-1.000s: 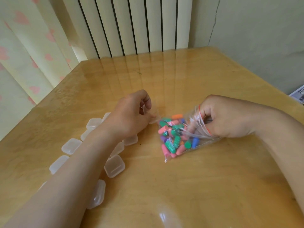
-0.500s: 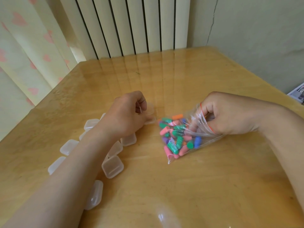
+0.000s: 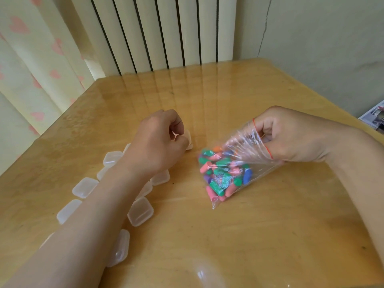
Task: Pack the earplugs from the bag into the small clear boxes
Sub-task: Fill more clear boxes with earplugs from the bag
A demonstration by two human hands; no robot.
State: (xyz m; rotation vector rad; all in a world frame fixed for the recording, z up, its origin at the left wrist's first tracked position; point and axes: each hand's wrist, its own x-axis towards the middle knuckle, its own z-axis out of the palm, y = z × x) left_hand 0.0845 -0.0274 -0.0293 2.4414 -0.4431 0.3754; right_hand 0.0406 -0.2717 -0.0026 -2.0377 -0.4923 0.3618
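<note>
On glossy wooden table (image 3: 259, 235), crinkled clear bag (image 3: 241, 152)

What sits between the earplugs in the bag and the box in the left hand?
Nothing visible. Only a bare strip of table separates the bag from the small clear box the left hand grips. The right hand holds the bag's mouth, fingers apparently inside. Whether the box's lid is open is hidden.

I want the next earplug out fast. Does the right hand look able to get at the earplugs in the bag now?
Likely yes: the right hand has its fingers in the open mouth of the bag, with the earplugs heaped just beyond them.
</note>
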